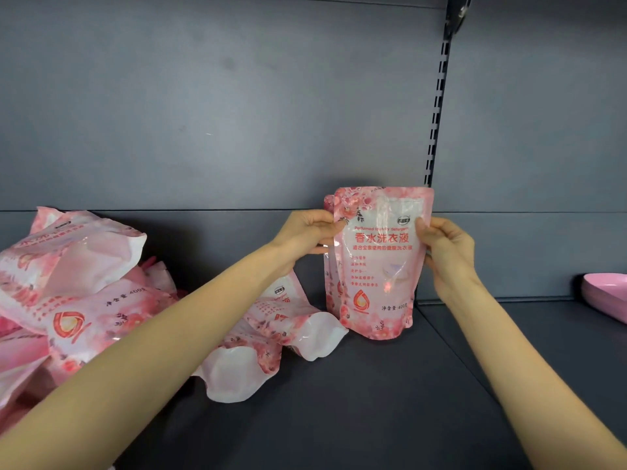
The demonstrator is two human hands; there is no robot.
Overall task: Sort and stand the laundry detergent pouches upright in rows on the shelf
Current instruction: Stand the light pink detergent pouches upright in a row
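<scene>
Toward the back right corner of the shelf [339,418], a pink front pouch [376,266] of laundry detergent stands upright. Its printed face is turned to the camera and its rounded base is down on the shelf board. A second pouch [327,283] stands upright directly behind it, touching or nearly touching, with only a narrow strip showing past the front one's left edge.

The left hand [305,232] pinches the upper left edge of the front pouch, its thumb on the printed face and its fingers curled behind. Whether those fingers also hold the second pouch cannot be told. The right hand [448,252] grips the upper right edge, its thumb pressed on the face and its fingers wrapped round the side. Both forearms reach in from the front edge of the shelf.

Just left of the upright pair, under the left forearm, two fallen pouches [271,334] lie flat with their white bases toward the front. Farther along, at the left end of the shelf, a heap of pouches [68,300] lies tumbled over one another.

A dark grey back panel [237,113] rises behind. A slotted upright [437,106] runs up it just above the held pouch. Right of that upright, on the neighbouring shelf [543,334], the edge of a pink tray [607,296] shows at the right margin.
</scene>
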